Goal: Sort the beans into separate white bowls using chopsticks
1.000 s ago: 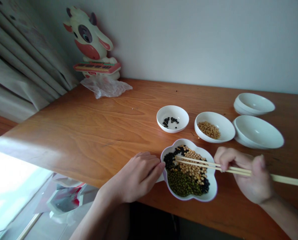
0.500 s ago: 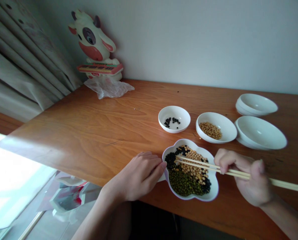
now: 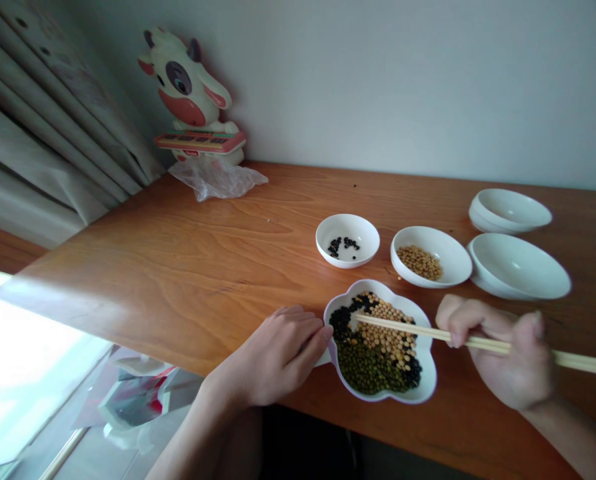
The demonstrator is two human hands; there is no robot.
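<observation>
While over one dish (image 3: 427, 363), two chopsticks (image 3: 485, 343)

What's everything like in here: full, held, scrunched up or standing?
Wavy dish: holds black beans, yellow beans and green beans
Left hand: thumb at the dish's rim
Chopsticks: held in the right hand, close together, tips in the dish
Left bowl: some black beans inside
Middle bowl: partly filled with yellow beans
Near right bowl: open side up
Far right bowl: open side up
Plastic bag: crumpled
Cow toy: standing up
Curtain: hanging in folds
</observation>
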